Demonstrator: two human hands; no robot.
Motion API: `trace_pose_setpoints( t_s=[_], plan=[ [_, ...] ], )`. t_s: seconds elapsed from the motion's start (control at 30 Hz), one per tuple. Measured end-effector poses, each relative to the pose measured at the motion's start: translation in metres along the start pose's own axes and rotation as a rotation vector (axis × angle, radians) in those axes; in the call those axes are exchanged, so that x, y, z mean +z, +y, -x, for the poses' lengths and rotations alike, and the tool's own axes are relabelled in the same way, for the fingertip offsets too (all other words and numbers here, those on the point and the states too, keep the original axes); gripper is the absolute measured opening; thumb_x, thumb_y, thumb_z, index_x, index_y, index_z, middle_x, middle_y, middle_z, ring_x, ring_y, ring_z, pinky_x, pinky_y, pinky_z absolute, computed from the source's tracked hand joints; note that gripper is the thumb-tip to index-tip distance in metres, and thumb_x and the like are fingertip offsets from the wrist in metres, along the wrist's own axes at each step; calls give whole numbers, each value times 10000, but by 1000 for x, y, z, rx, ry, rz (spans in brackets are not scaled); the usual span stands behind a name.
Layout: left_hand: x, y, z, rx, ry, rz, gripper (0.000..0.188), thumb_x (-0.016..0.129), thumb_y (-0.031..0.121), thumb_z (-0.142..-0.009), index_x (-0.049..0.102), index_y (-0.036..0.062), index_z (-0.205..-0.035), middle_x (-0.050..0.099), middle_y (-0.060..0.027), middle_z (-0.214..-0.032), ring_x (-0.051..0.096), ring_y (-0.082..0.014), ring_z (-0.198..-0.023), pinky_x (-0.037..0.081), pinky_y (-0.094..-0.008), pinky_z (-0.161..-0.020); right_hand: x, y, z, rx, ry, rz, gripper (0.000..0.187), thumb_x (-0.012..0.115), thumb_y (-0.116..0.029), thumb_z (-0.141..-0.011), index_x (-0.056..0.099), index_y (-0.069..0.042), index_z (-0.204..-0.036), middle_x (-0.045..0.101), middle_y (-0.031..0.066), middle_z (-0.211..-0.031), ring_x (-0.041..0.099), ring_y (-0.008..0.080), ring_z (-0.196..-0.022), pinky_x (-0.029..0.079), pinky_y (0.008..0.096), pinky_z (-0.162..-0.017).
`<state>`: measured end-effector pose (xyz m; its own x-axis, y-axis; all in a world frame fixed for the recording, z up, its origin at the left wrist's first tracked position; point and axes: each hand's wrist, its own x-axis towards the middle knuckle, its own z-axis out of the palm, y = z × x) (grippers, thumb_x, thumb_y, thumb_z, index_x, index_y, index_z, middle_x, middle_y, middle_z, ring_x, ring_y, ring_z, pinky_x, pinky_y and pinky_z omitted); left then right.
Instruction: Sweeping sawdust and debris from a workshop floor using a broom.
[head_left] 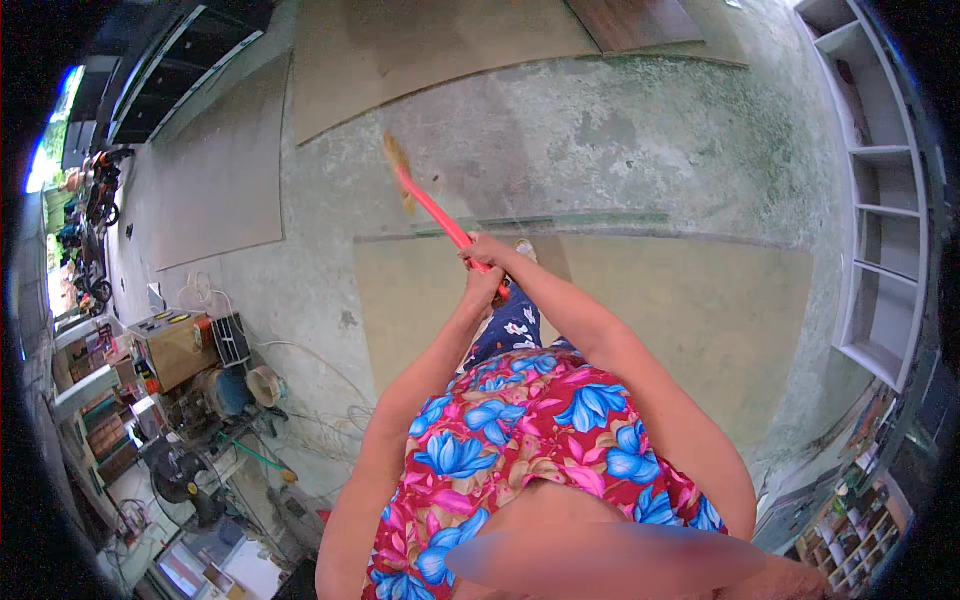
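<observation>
Grips a pinkish-red-handled, tan-bristled broom [438, 213] over the stained grey concrete floor [600, 140], with fingers of the left hand [485, 285] clamped round the broom's near end and of the right hand [488, 250] farther toward its bristles. Has a flat brownish sheet [222, 185] left of the broom, a whitish open-fronted shelf unit [872, 361] well to its right.

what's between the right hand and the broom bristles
In the head view, only a stretch of the pink handle lies between the right hand and the tan bristles.

Blurred broom head [398, 160], shelf [887, 210] cut off
</observation>
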<state>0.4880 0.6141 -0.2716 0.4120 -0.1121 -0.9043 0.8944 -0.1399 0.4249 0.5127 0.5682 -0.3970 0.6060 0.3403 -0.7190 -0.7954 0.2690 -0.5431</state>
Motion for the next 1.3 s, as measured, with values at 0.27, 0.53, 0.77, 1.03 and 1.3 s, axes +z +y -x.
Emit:
trace_pose_setpoints(
  t_s=[0.27, 0.53, 0.77, 1.03, 1.3],
  plan=[
    [10, -56, -41, -240, -441, -425, 106, 497, 183, -684, 438, 109, -635, 417, -2, -462, 394, -106, -349, 270, -235, -307, -59, 88, 33, 103, 520, 228, 126, 528, -115, -636, 556, -9, -699, 575, 124, -656, 572, 197, -596, 438, 320, -515],
    [51, -33, -44, -162, -704, -533, 105, 501, 165, -690, 424, 93, -689, 396, 18, -496, 369, -75, -376, 278, -217, -327, -101, 51, 86, -115, 1002, -263, 547, 504, -87, -621, 304, 35, -1115, 544, 188, -771, 566, 265, -699, 449, 361, -531],
    [65, -44, 2, 79, -506, -473, 69, 471, 116, -679, 420, 72, -669, 418, -9, -472, 397, -108, -317, 314, -241, -283, -72, 10, 124, -294, 803, -89, 343, 506, -25, -657, 374, 9, -972, 508, 102, -639, 523, 178, -484, 430, 308, -439],
    [113, -58, -10, -86, -264, -208, 98, 474, 154, -716, 469, 62, -680, 437, -21, -518, 400, -107, -368, 293, -250, -303, -119, 49, 76, -86, 307, 21, 210, 537, -84, -629, 503, -22, -826, 545, 99, -599, 519, 179, -458, 431, 315, -437],
    [101, -75, -40, -352, -472, -244, 108, 481, 195, -737, 414, 147, -667, 393, 35, -499, 396, -89, -368, 273, -226, -302, -134, 85, 74, 56, 486, 338, 247, 571, -193, -599, 564, -2, -756, 583, 167, -676, 586, 264, -671, 446, 363, -572]
  ],
)
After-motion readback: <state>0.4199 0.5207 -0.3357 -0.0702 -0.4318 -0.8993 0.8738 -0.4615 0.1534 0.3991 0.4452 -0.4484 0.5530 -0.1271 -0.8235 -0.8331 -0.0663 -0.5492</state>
